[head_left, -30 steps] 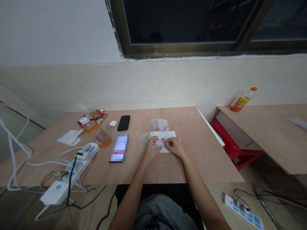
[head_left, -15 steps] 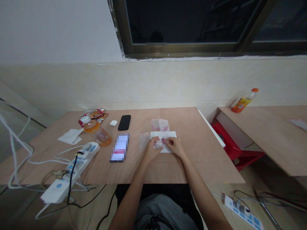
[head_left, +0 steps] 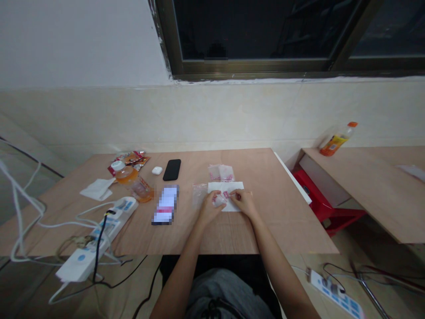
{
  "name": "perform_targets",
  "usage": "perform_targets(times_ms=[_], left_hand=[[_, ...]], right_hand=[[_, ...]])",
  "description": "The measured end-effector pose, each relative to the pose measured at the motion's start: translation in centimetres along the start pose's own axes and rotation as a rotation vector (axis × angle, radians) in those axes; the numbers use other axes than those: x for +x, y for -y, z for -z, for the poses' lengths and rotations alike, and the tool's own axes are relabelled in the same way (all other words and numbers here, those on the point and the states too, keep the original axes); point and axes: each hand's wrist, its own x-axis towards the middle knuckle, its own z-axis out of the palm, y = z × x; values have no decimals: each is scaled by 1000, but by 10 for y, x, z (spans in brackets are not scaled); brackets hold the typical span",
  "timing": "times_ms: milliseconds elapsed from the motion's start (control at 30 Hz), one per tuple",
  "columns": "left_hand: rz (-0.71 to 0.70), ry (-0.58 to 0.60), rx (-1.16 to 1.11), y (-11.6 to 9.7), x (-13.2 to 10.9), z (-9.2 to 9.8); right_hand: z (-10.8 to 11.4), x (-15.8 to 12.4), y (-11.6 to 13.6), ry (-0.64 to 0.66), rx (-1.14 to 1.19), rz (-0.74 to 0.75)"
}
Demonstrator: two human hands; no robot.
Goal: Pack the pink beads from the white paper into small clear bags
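My left hand [head_left: 210, 206] is closed on a small clear plastic bag [head_left: 218, 200] with pink bits in it, over a white sheet of paper [head_left: 232, 186]. My right hand [head_left: 244, 203] is at the right side of the paper, thumb and forefinger pinched together close to the pink pieces [head_left: 226, 194]. What those fingertips hold is too small to make out. Behind the paper lies another clear bag [head_left: 222, 173] with pink contents. A flat clear zip bag [head_left: 198, 195] rests beside my left hand, partly against the paper's left edge.
To the left are a lit phone [head_left: 165, 204], a black phone [head_left: 172, 170], a white earbud case [head_left: 157, 170], an orange drink bottle [head_left: 135, 184], tissue [head_left: 97, 189], snack wrappers [head_left: 141, 161] and a power strip [head_left: 96, 239] with cables. A red stool [head_left: 315, 201] stands right.
Both hands stay in nearly the same place over the paper. The fingertips of my right hand shift very slightly, and the dark pink spot by them shows less.
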Motion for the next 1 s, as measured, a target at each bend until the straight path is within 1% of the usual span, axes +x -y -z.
perform_targets(times_ms=[233, 500, 767, 900, 1000], left_hand=[[4, 5, 36, 0, 0, 1], [-7, 21, 66, -3, 1, 2], [0, 30, 59, -1, 1, 2], [6, 27, 51, 1, 1, 1], [9, 28, 57, 0, 1, 2]], right_hand=[[-2, -1, 7, 48, -94, 2], [-2, 0, 9, 61, -111, 5], [-1, -1, 9, 53, -92, 3], [-1, 0, 5, 16, -62, -3], [-2, 1, 3, -14, 7, -4]])
